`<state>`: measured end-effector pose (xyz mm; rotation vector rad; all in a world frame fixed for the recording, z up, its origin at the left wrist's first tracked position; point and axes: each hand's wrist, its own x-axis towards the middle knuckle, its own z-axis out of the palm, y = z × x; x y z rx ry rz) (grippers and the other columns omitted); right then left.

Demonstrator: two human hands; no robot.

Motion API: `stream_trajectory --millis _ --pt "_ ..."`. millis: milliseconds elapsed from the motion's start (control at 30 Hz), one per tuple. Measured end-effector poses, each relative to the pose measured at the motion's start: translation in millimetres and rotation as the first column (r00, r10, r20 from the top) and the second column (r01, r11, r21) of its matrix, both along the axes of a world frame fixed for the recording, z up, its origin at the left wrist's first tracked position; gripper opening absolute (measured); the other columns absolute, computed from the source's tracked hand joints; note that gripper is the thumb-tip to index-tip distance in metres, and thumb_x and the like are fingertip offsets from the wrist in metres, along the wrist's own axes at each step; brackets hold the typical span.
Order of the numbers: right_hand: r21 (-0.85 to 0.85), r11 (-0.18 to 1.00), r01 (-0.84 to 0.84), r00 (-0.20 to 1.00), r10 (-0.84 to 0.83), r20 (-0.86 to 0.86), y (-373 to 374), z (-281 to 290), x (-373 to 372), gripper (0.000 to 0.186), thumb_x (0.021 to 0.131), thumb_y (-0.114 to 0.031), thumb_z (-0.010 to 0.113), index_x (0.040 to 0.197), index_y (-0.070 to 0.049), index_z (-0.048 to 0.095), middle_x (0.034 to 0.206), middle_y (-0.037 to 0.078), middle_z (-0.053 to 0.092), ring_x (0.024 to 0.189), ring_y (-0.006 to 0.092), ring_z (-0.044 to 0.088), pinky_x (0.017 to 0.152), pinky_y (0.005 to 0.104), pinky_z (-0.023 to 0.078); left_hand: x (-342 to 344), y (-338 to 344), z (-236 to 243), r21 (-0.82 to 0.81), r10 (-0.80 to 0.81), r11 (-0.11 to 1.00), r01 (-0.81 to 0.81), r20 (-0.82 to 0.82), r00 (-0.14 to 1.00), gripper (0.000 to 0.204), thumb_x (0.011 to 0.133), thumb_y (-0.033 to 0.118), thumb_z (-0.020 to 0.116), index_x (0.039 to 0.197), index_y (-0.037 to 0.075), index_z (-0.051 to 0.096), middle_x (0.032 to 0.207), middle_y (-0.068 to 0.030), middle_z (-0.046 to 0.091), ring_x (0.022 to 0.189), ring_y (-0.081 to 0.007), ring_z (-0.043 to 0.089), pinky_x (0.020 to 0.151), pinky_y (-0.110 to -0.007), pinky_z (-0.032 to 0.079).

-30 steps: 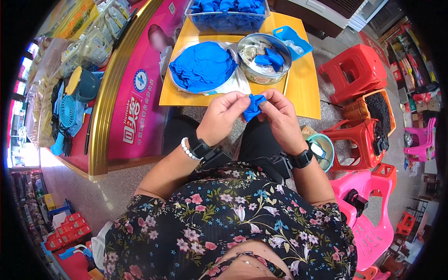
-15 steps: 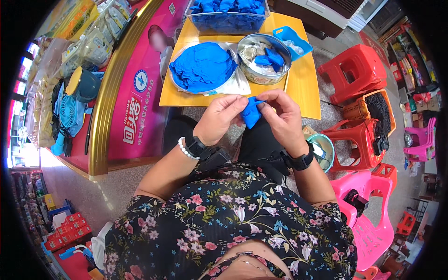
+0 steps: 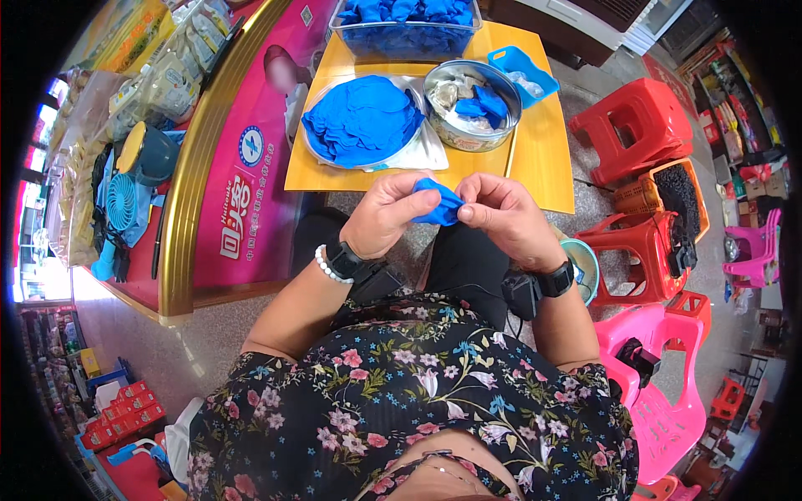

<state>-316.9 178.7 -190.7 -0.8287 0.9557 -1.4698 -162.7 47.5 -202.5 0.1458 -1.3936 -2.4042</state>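
A small folded piece of thin blue cloth-like material (image 3: 438,205) is held up between my hands, just off the table's near edge. My left hand (image 3: 381,214) is closed on its left end, thumb pressed over it. Thumb and fingertips of my right hand (image 3: 510,219) pinch its right tip. Beyond them, a stack of flat blue sheets (image 3: 361,121) fills a round plate. Right of it stands a round tin (image 3: 473,144) with whitish bits and a few blue pieces inside.
A yellow table (image 3: 547,171) bears these things, plus a clear bin (image 3: 407,52) of blue pieces at the back and a small blue basket (image 3: 533,68). A pink counter (image 3: 251,108) stands left. Red stools (image 3: 635,125) and a pink chair (image 3: 668,401) are on the right.
The blue piece has turned from hanging point-down to lying more sideways. My left thumb now covers more of it, and my right hand has shifted slightly down with its fingers curled inward.
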Motion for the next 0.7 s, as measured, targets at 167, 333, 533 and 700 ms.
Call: stream_trajectory --millis 167,333,533,700 --pt "-0.046 0.994 -0.104 0.962 0.112 0.248 3.0 -3.3 1.3 0.011 0.087 -0.011 0.065 0.091 -0.005 0.056 0.092 0.000 0.057 0.085 0.0080 0.054 0.077 0.0223 0.043 2.3 -5.2 9.9 -0.407 -0.052 0.913 0.039 -0.022 0.998 0.011 0.080 0.003 0.065 0.090 0.000 0.063 0.083 0.0000 0.054 0.077 -0.0082 0.051 0.069 -0.022 0.041" --pt "-0.164 0.980 -0.110 0.899 0.168 0.404 2.0 -11.8 2.8 0.014 0.088 -0.013 0.064 0.096 -0.006 0.055 0.099 0.002 0.056 0.089 0.0116 0.054 0.082 0.0269 0.045 2.9 0.2 12.2 -0.446 -0.025 0.895 0.002 -0.044 0.999 0.017 0.075 -0.001 0.068 0.091 0.001 0.063 0.085 0.0003 0.051 0.080 -0.0081 0.049 0.072 -0.023 0.039" --pt "-0.198 0.979 0.038 0.826 0.081 0.558 3.1 -10.5 -4.5 0.015 0.090 -0.015 0.061 0.097 -0.005 0.053 0.096 0.004 0.056 0.086 0.0129 0.054 0.084 0.0308 0.046 12.2 -7.5 12.8 -0.276 -0.085 0.954 0.113 0.110 0.990 0.020 0.082 0.014 0.067 0.096 0.000 0.065 0.083 -0.0015 0.062 0.074 -0.0095 0.057 0.067 -0.021 0.044" --pt "-0.110 0.964 0.241 0.968 -0.230 0.103 -3.1 5.6 7.8 0.016 0.089 -0.014 0.063 0.094 -0.005 0.051 0.087 -0.001 0.051 0.080 0.0088 0.051 0.080 0.0254 0.045 3.4 -7.1 2.6 0.041 0.015 0.999 -0.017 0.032 0.999 0.030 0.098 0.028 0.046 0.101 0.002 0.062 0.088 -0.0057 0.064 0.078 -0.0137 0.061 0.069 -0.026 0.048"
